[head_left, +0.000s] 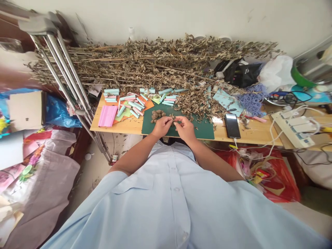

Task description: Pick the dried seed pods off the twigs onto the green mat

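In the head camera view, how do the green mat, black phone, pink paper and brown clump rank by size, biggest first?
1. Green mat is largest.
2. Black phone and pink paper look about equal, so unranked.
3. Clump of dried leaves is smallest.

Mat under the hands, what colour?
The cutting mat is dark green, with no clear pattern visible; it shows best in the head view, the only view.

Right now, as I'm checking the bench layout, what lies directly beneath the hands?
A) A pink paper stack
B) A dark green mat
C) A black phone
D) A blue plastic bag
B. The left hand and right hand are held over the dark green mat, which shows around and below them.
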`<state>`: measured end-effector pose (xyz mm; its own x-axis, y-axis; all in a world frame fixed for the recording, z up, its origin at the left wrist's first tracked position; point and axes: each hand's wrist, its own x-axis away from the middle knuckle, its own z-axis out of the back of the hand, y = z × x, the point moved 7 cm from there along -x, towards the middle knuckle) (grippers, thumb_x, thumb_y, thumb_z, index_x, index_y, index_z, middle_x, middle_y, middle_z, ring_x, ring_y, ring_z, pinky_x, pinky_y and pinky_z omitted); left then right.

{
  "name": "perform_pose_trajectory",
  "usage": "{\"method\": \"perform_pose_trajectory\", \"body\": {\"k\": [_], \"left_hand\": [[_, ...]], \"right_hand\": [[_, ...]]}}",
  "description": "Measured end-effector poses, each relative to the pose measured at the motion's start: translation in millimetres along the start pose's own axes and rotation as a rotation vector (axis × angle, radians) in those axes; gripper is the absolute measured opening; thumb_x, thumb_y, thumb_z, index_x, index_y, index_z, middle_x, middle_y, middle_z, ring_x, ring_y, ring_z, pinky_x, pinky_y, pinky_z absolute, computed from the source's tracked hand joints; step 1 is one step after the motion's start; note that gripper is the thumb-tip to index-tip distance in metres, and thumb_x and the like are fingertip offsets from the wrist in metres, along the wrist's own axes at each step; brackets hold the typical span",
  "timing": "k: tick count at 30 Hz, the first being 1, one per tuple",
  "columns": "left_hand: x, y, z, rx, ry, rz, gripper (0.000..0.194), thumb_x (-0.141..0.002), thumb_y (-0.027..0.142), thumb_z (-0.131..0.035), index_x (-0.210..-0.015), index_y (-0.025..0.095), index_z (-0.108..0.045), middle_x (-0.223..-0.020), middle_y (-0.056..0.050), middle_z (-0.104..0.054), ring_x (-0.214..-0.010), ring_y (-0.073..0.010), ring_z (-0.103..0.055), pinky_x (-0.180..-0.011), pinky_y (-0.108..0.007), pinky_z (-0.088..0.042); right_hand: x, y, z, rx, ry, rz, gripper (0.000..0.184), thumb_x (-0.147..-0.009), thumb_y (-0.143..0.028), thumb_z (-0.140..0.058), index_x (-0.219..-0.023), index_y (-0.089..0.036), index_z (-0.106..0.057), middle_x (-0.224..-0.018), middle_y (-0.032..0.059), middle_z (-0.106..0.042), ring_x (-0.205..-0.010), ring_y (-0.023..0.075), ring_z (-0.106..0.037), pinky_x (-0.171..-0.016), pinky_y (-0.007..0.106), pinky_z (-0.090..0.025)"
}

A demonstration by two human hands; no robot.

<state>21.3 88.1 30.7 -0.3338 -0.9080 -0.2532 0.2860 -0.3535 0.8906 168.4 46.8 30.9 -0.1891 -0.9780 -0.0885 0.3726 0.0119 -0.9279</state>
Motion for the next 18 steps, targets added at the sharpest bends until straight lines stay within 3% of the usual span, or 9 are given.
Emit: {"method": "perform_pose_trajectory", "body": {"k": [7, 12, 18], "left_hand": [[0.0, -2.2, -2.7, -0.039, -0.009, -0.024, 0.016, -0.093, 0.021, -0.055, -0.09, 0.016, -0.07, -0.086, -0.005, -0.07, -0.08, -0.0152, -0.063, -0.076, -0.027, -0.05], [0.2, -3.9, 3.3, -0.065, 0.074, 0.016, 0.017, -0.094, 0.023, -0.055, -0.092, 0.017, -0.071, -0.087, -0.006, -0.071, -0.083, -0.0165, -0.064, -0.08, -0.028, -0.051], [0.1, -3.2, 2.4, -0.078, 0.103, -0.039, 0.019, -0.095, 0.026, -0.055, -0.096, 0.019, -0.072, -0.093, -0.007, -0.072, -0.09, -0.0179, -0.066, -0.086, -0.031, -0.051]], "right_hand": [[-10.0, -4.7, -4.2, 0.121, 0.037, 0.097, 0.031, -0.086, -0.03, -0.058, -0.115, -0.022, -0.067, -0.098, 0.0057, -0.074, -0.07, 0.0168, -0.063, -0.078, 0.035, -0.054], [-10.7, -5.4, 3.2, 0.137, 0.085, 0.097, 0.028, -0.086, -0.034, -0.06, -0.11, -0.021, -0.07, -0.094, 0.0057, -0.075, -0.066, 0.0168, -0.062, -0.073, 0.033, -0.053], [-4.3, -8.3, 7.8, 0.143, 0.099, 0.117, 0.02, -0.088, -0.035, -0.061, -0.096, -0.022, -0.073, -0.091, 0.0049, -0.076, -0.068, 0.0183, -0.064, -0.076, 0.034, -0.053]]}}
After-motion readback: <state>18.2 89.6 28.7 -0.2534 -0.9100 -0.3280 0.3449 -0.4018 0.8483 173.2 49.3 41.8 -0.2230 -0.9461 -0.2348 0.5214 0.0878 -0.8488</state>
